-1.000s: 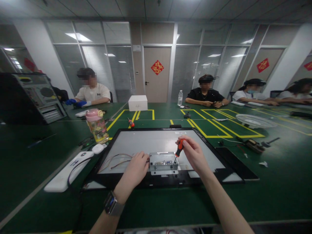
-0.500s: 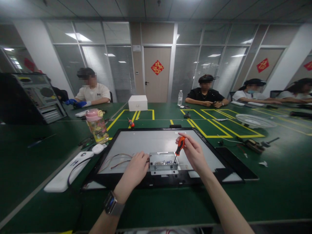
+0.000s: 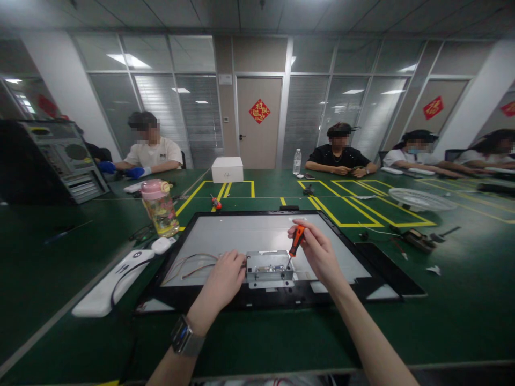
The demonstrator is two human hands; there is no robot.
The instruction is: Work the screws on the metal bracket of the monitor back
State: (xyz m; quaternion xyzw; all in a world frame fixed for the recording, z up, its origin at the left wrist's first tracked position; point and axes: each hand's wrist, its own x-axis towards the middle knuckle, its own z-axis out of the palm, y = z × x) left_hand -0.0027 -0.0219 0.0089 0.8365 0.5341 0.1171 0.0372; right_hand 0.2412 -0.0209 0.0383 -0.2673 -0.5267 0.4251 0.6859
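My right hand point(image 3: 317, 247) grips an orange-and-black screwdriver point(image 3: 296, 241), its fingers closed round the handle. The shaft slants down to the right part of a metal box point(image 3: 261, 261) with connector ports along its front. At the left end of this box, my left hand point(image 3: 227, 273) holds it steady, fingers bent against its side; the fingertips are partly hidden. Thin cables point(image 3: 189, 262) run out from near the left hand. Beneath both hands, a flat display panel point(image 3: 225, 230) with a black frame lies on the table.
A pink-lidded bottle point(image 3: 159, 209) and a white power bank-like case point(image 3: 108, 287) stand left of the panel. A black slab point(image 3: 392, 271) lies right of it. Beyond are a red screwdriver point(image 3: 216, 203), a white box point(image 3: 227, 170) and a computer case point(image 3: 60, 161). Several people sit across the green table.
My hands stay almost in place; the screwdriver handle and right fingers shift very slightly. Across the table, the person in blue gloves has moved their hands a little.
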